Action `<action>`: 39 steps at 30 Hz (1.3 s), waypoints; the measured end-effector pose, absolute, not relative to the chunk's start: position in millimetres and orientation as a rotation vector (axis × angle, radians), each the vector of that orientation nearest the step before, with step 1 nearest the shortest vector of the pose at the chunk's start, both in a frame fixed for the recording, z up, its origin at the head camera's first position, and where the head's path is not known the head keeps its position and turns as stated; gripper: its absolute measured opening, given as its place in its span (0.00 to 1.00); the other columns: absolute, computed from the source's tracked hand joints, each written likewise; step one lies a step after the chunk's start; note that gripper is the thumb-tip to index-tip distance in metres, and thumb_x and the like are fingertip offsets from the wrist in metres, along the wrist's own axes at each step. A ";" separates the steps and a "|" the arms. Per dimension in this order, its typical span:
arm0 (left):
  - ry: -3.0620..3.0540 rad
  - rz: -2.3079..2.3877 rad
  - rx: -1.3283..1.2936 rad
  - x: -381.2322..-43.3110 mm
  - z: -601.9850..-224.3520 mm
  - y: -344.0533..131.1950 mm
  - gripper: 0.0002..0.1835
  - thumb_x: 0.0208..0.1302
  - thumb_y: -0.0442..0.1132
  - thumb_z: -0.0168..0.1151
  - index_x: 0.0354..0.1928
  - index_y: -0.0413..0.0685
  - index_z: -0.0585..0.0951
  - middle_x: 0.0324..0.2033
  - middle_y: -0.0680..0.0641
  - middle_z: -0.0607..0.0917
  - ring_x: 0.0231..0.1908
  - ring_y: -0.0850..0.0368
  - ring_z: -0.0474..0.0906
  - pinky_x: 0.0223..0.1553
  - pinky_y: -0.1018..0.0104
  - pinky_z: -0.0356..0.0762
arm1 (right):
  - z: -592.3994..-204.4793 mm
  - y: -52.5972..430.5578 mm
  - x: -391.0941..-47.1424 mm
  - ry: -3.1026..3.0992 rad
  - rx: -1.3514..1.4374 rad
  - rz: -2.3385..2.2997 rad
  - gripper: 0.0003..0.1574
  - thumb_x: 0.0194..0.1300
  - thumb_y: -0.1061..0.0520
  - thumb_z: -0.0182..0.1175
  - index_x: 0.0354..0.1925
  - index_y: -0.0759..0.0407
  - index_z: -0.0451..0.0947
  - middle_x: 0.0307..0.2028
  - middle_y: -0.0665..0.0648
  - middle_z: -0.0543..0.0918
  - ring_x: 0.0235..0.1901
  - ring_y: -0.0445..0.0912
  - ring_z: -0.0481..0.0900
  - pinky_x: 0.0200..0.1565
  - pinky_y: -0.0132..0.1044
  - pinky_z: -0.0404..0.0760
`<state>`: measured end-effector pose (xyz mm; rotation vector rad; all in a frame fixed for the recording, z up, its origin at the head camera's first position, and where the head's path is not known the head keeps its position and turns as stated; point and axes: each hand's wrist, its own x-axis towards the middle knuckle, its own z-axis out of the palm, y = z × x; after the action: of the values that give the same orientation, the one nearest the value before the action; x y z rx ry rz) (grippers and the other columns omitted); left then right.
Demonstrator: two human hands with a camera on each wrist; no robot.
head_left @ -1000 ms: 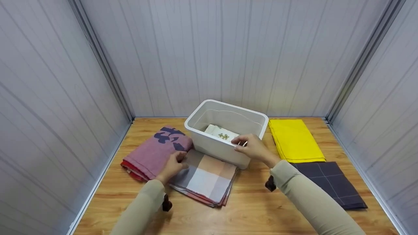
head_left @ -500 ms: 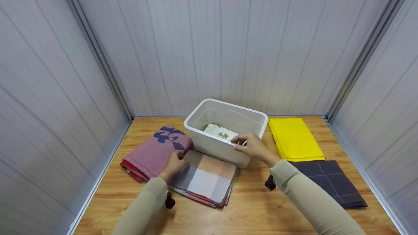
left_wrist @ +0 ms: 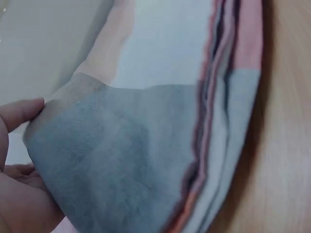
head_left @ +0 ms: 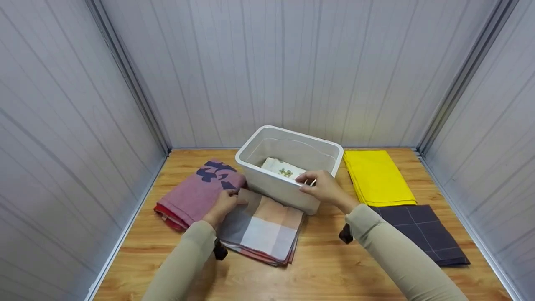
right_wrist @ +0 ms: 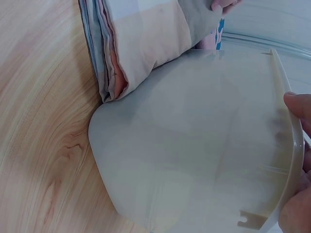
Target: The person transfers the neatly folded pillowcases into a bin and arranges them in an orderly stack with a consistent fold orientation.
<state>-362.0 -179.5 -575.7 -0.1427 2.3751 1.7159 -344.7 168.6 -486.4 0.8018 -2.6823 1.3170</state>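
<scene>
Head view: compared with half a second ago, the left grip (head_left: 223, 207) has shifted slightly toward one o'clock, and the plaid cloth (head_left: 267, 230) now has its eleven o'clock corner raised, where it lay flatter before. The right grip (head_left: 324, 188) has stayed put. That raised corner is pinched between the left grip's finger and thumb, as the left wrist view also shows; the rest of the cloth spreads toward four o'clock on the surface (head_left: 334, 271), close against the bin (head_left: 278, 192). The right grip is clamped on the bin's rim at its four o'clock side. From there, the plaid cloth lies at eight o'clock and the white cloth (head_left: 276, 166), inside the bin, at ten. At ten o'clock from the left grip lies the pink cloth (head_left: 192, 192). Three o'clock from the bin is the yellow cloth (head_left: 378, 177), with the navy cloth (head_left: 418, 234) touching it at five.
</scene>
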 end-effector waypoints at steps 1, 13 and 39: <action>2.365 1.710 -0.140 -362.0 -574.6 -179.0 0.41 0.61 0.41 0.76 0.73 0.30 0.75 0.73 0.32 0.77 0.72 0.36 0.73 0.79 0.37 0.64 | -486.6 168.6 -344.9 -2.683 0.800 1.317 0.12 0.68 0.67 0.71 0.49 0.69 0.89 0.44 0.67 0.92 0.40 0.49 0.86 0.44 0.34 0.83; 2.390 1.665 0.100 -358.8 -573.2 -172.5 0.25 0.62 0.36 0.77 0.61 0.44 0.85 0.57 0.41 0.87 0.57 0.44 0.81 0.65 0.46 0.79 | -486.4 168.4 -345.6 -2.679 0.801 1.311 0.12 0.68 0.66 0.72 0.49 0.69 0.90 0.44 0.66 0.92 0.40 0.51 0.86 0.44 0.34 0.83; 2.425 1.712 0.563 -352.6 -539.7 -174.7 0.17 0.66 0.21 0.63 0.54 0.41 0.86 0.52 0.39 0.89 0.49 0.47 0.83 0.53 0.57 0.85 | -485.5 168.0 -345.6 -2.663 0.812 1.288 0.12 0.67 0.67 0.72 0.49 0.70 0.90 0.43 0.67 0.92 0.40 0.51 0.86 0.45 0.45 0.86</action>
<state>-352.6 -174.7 -539.7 0.5627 2.4247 1.7123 -345.6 168.0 -485.5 0.8118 -2.6632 1.2876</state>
